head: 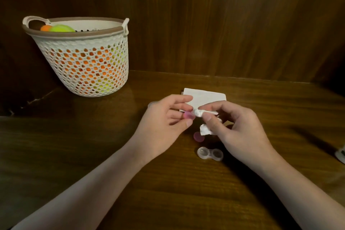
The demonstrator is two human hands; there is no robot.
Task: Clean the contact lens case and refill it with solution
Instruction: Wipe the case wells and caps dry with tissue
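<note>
My left hand (164, 119) pinches a small pink lens-case cap (188, 115) between thumb and fingers. My right hand (237, 128) grips a crumpled white tissue (200, 113), whose twisted tip touches the cap; a loose end of the tissue hangs below my thumb. A second pink cap (198, 136) lies on the wooden table just under the tissue. The clear double-well lens case (210, 153) sits uncapped on the table, below and between my hands.
A folded white tissue sheet (205, 98) lies behind my hands. A white lattice basket (87, 61) holding orange and green balls stands at the back left. A white object (340, 156) shows at the right edge. A wooden wall closes the back.
</note>
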